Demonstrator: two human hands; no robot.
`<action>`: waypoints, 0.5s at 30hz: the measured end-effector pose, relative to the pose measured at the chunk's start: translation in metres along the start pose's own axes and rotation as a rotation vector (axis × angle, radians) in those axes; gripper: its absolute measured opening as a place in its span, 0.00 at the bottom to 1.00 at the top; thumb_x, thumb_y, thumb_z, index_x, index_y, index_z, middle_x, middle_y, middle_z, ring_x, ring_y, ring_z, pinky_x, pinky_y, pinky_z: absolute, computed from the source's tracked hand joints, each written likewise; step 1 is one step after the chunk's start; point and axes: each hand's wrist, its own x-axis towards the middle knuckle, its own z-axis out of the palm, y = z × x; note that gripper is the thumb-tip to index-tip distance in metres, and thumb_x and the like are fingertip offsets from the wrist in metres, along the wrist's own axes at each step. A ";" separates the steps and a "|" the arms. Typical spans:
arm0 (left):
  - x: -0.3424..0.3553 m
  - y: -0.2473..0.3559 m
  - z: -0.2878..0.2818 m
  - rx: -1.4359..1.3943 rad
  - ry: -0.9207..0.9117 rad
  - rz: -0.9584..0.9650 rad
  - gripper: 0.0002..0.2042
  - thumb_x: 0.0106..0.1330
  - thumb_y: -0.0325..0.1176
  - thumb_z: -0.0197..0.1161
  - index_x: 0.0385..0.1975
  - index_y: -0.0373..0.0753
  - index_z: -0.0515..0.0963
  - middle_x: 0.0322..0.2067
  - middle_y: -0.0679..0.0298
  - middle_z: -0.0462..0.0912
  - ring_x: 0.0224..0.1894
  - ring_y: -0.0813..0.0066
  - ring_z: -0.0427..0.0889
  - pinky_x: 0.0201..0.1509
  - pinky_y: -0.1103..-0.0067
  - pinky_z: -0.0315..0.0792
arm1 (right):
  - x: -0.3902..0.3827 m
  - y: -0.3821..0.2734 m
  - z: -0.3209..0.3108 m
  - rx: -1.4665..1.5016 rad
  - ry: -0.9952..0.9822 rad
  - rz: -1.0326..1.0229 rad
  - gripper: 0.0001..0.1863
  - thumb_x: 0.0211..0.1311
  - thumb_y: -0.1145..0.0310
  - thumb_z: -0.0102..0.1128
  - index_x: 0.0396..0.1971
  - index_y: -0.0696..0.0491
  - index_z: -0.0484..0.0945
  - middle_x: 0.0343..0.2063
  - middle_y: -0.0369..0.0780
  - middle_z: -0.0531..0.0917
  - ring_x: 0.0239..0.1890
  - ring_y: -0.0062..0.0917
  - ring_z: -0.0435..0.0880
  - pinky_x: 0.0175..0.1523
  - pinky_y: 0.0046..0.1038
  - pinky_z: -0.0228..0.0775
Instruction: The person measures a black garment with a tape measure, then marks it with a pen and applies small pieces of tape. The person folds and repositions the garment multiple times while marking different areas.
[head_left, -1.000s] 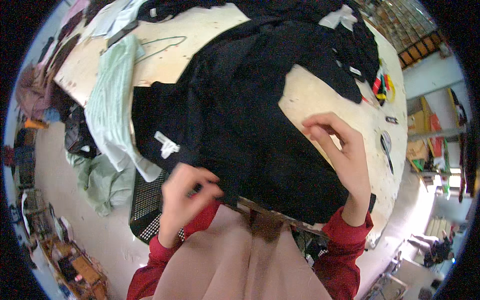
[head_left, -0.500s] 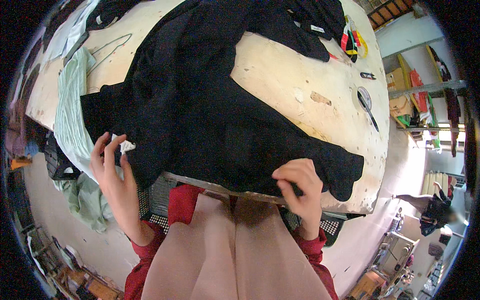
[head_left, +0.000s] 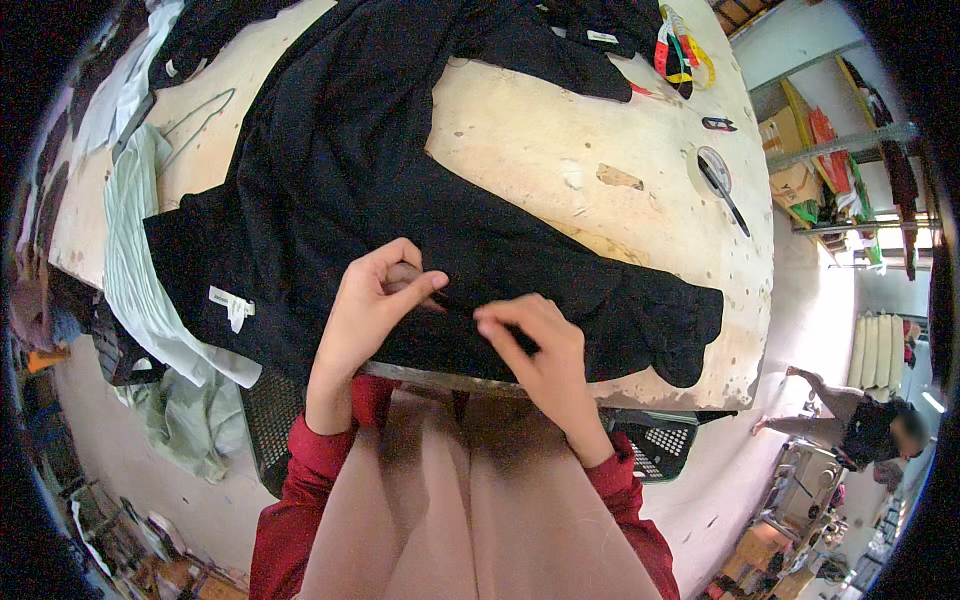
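A black garment (head_left: 300, 170) lies spread over the table and reaches its near edge. Over the garment's near part, my left hand (head_left: 375, 300) is closed, with its thumb and fingers brought together. My right hand (head_left: 540, 345) sits just to its right, fingers curled toward the thumb and slightly blurred. The fingertips of both face each other a short way apart. Whatever lies between them is too small or dark to make out. A white label (head_left: 232, 303) shows on the garment, left of my left hand.
Pale green pleated fabric (head_left: 140, 230) hangs over the table's left side. At the right lie a black pen (head_left: 728, 200), a tape roll (head_left: 712, 165), small snips (head_left: 718, 124) and a measuring tape (head_left: 690, 50). Black baskets (head_left: 655, 450) stand under the near edge. A person (head_left: 870, 430) is far right.
My left hand has left the white label and moved right, closing its fingers. My right hand has shifted left toward it. The view has moved slightly, and the person at far right has changed posture.
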 end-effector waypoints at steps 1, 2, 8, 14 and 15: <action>0.003 -0.006 -0.002 0.050 0.023 -0.013 0.09 0.65 0.27 0.63 0.28 0.35 0.69 0.18 0.73 0.74 0.24 0.92 0.70 0.27 0.88 0.64 | 0.003 0.006 0.009 0.030 0.045 0.087 0.05 0.56 0.73 0.66 0.33 0.55 0.82 0.31 0.40 0.84 0.32 0.29 0.82 0.40 0.26 0.71; 0.003 -0.008 -0.003 0.048 0.036 -0.032 0.09 0.66 0.27 0.63 0.29 0.35 0.70 0.18 0.73 0.74 0.24 0.92 0.70 0.26 0.89 0.63 | 0.004 0.013 0.016 0.060 0.090 0.173 0.05 0.56 0.73 0.66 0.33 0.56 0.82 0.31 0.40 0.84 0.32 0.29 0.82 0.39 0.25 0.71; -0.006 -0.013 0.010 0.051 0.129 -0.024 0.12 0.61 0.26 0.68 0.39 0.35 0.71 0.19 0.71 0.76 0.22 0.92 0.69 0.25 0.89 0.61 | 0.003 0.022 0.025 -0.093 0.081 0.138 0.07 0.55 0.74 0.67 0.34 0.56 0.82 0.31 0.41 0.84 0.32 0.28 0.82 0.40 0.25 0.73; -0.002 -0.022 -0.004 -0.032 0.055 -0.113 0.19 0.58 0.23 0.69 0.46 0.37 0.68 0.21 0.72 0.78 0.24 0.92 0.70 0.26 0.89 0.60 | -0.008 0.028 -0.008 -0.032 0.024 0.104 0.13 0.52 0.77 0.69 0.39 0.55 0.82 0.36 0.40 0.84 0.38 0.29 0.83 0.44 0.27 0.74; -0.002 -0.019 -0.004 -0.062 0.048 -0.125 0.20 0.57 0.23 0.69 0.47 0.38 0.68 0.21 0.74 0.77 0.24 0.92 0.69 0.25 0.89 0.58 | -0.008 0.029 -0.011 -0.033 0.017 0.099 0.13 0.52 0.78 0.68 0.39 0.55 0.82 0.37 0.41 0.84 0.39 0.30 0.83 0.45 0.27 0.74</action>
